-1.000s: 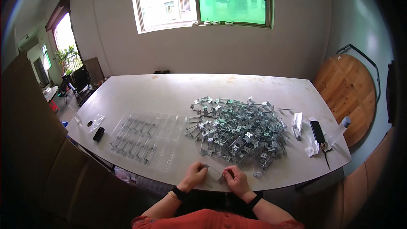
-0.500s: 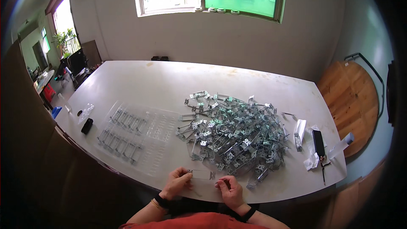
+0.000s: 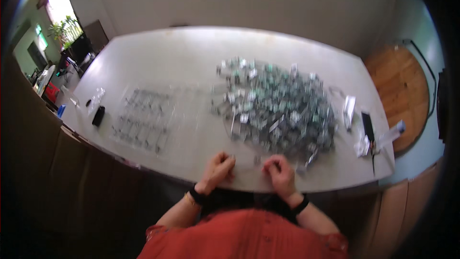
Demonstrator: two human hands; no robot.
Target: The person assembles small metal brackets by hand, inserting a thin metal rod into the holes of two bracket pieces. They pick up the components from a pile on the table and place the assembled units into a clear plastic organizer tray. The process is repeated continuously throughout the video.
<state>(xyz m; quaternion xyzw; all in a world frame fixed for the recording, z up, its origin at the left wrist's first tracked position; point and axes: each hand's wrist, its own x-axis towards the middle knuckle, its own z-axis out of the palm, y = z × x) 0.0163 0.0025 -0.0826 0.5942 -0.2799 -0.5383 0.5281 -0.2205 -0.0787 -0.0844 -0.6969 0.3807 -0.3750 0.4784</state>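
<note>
Left hand [image 3: 220, 169]: closed on a bracket [image 3: 257, 160], blurred.
Right hand [image 3: 281, 172]: curled; cannot tell if gripping.
Bracket: between the hands, over the worktop [image 3: 167, 57].
Metal pile [image 3: 278, 105]: beyond the right hand.
Clear tray [image 3: 186, 115]: left of the left hand.

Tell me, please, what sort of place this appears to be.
Probably a small workshop or assembly room: a big heap of metal parts and a partly filled clear plastic tray lie on a large white table.
</note>
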